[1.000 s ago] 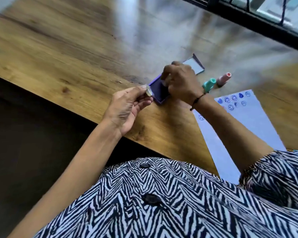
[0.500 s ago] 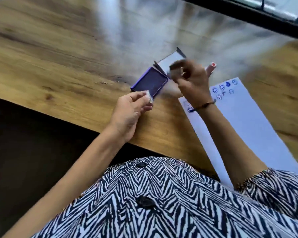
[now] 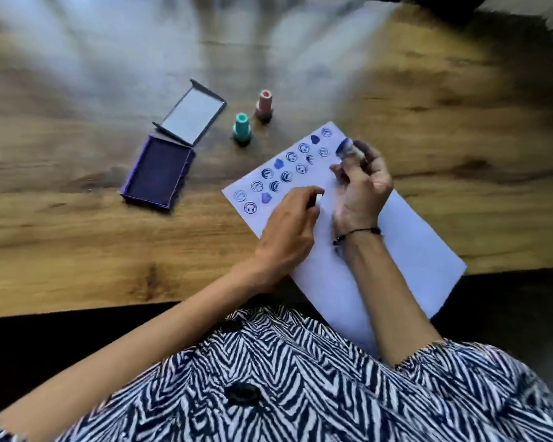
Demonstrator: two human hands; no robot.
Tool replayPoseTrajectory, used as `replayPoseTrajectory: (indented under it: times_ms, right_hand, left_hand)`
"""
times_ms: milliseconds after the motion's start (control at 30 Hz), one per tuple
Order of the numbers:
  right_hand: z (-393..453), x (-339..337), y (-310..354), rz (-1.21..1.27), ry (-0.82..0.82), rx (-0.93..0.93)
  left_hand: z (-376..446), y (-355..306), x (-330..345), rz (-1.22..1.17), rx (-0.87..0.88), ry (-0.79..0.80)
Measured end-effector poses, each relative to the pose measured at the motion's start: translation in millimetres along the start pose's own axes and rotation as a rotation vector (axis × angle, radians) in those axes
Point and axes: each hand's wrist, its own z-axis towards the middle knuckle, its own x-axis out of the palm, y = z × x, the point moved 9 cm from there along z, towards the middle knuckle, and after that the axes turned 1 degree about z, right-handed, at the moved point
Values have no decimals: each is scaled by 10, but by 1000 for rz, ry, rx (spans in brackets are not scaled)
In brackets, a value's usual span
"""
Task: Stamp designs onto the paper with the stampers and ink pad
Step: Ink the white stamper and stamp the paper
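Note:
A white sheet of paper [image 3: 406, 250] lies slanted on the wooden table [image 3: 77, 237], with several blue stamped faces and blobs along its far end. My right hand [image 3: 361, 189] holds a pale stamper [image 3: 348, 149] above the paper, its inked face turned up and to the left. My left hand [image 3: 291, 224] rests on the paper beside it, closed on a small white cap that barely shows. The purple ink pad [image 3: 157, 175] lies open to the left, lid raised. A teal stamper [image 3: 242, 127] and a pink stamper [image 3: 264, 106] stand upright between pad and paper.
The table's near edge runs just in front of my body, with dark floor below it. The paper's near corner overhangs that edge. Bright glare covers the far part of the tabletop.
My right hand has left the ink pad and carried the stamper right, over the paper. My left hand followed onto the sheet. The view has swung right, showing more stamped marks.

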Motion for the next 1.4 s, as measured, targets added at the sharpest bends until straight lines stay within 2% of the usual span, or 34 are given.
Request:
replayPoseTrajectory:
  times_ms: [67, 233, 367, 933, 1300, 1400]
  right_hand:
    - [127, 28, 77, -119, 55, 36]
    - [416, 491, 492, -1022, 375, -355]
    - [404, 661, 447, -1293, 509, -486]
    - [411, 719, 284, -1606, 520, -628]
    - [378, 736, 292, -1597, 527, -578]
    - [397, 640, 423, -1416, 489, -528]
  left_hand:
    - [11, 43, 23, 29, 18, 11]
    - [34, 79, 17, 24, 11, 4]
    - [40, 91, 15, 29, 9, 14]
    - [18, 89, 13, -21, 39, 15]
    - [29, 111, 36, -36, 32, 19]
    - [22, 102, 42, -39, 25, 28]
